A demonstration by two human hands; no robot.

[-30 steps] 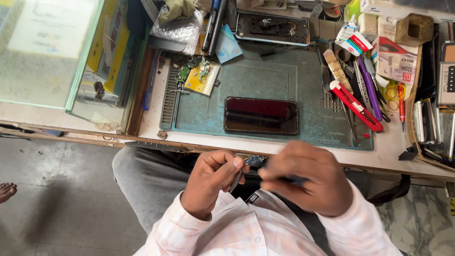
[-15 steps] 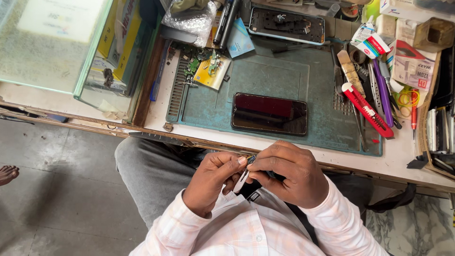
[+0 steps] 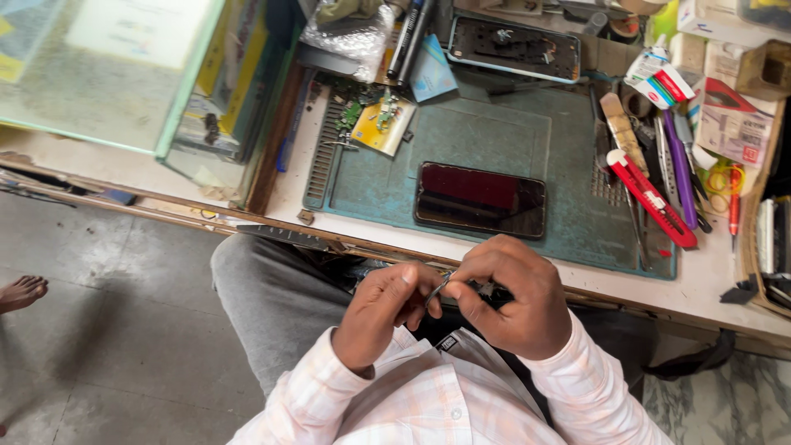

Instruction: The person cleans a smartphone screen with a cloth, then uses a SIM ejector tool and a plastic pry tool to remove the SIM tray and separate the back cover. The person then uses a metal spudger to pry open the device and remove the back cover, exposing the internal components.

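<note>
Pinching a thin, shiny metal tool (image 3: pixel 437 290) between thumb and forefinger, the left hand (image 3: pixel 386 311) is curling its fingers almost fully closed around it. Meeting it above the lap, the right hand (image 3: pixel 512 297) is folding its fingers tightly over a small dark part (image 3: pixel 484 288), mostly hidden. Just beyond, a dark rectangular phone with a reddish screen (image 3: pixel 479 199) is lying flat on the green work mat (image 3: pixel 568 222).

A dark glossy phone (image 3: pixel 479 199) is laid on a teal rubber work mat (image 3: pixel 486 132); a red-handled utility knife (image 3: pixel 651 198) is seen to its right
</note>
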